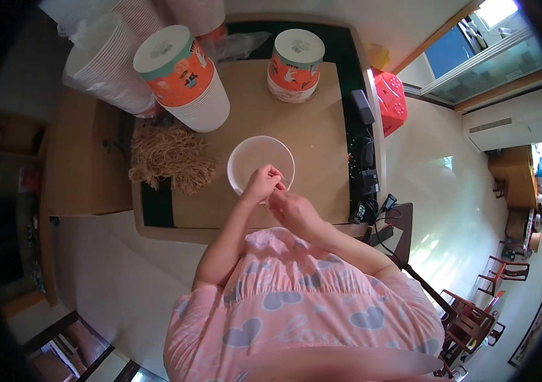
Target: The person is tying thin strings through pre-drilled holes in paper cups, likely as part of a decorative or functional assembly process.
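Observation:
A white paper bucket stands mouth up on the cardboard sheet in front of me. Over its near rim, my left hand is closed, fingertips pinched together toward the right. My right hand meets it just to the right, with curled fingers closed against the left fingertips. Whatever lies in the two pinches is too small to make out. To the left lies a loose heap of brown twine cords. Behind it leans a stack of upturned paper buckets, the outermost orange and green.
Another short stack of upturned buckets has cords bunched around its base. Plastic-wrapped bucket stacks fill the back left beside a large carton. Black power adapters line the table's right edge, next to a red plastic stool.

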Available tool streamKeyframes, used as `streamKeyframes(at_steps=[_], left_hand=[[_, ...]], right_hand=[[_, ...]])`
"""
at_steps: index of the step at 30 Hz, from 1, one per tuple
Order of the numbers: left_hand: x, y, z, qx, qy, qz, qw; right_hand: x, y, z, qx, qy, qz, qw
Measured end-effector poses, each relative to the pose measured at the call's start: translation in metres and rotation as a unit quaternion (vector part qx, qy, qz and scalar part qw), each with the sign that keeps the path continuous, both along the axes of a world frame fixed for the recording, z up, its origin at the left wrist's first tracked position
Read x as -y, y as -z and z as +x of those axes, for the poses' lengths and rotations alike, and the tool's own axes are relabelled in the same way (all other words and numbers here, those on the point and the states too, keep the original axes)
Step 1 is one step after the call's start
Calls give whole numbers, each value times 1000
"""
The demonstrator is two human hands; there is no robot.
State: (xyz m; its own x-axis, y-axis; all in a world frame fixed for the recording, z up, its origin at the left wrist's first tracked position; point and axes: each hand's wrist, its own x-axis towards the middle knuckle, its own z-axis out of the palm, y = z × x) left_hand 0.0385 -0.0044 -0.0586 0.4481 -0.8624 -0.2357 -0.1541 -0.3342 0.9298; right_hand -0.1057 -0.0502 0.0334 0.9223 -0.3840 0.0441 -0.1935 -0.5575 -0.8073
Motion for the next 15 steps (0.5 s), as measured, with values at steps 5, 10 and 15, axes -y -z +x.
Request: streamKeyframes(at_steps=[5, 10, 15], left_hand=[[7, -37, 6, -383, -57, 127, 913], [-12, 9, 6, -415, -46, -13, 909], [-8, 13, -8, -293, -89, -48, 951]], right_hand=[[-8, 6, 12, 19, -106, -43, 993], [51, 6, 27, -30, 68, -8, 997], [80, 32, 32, -113, -10, -108, 988]])
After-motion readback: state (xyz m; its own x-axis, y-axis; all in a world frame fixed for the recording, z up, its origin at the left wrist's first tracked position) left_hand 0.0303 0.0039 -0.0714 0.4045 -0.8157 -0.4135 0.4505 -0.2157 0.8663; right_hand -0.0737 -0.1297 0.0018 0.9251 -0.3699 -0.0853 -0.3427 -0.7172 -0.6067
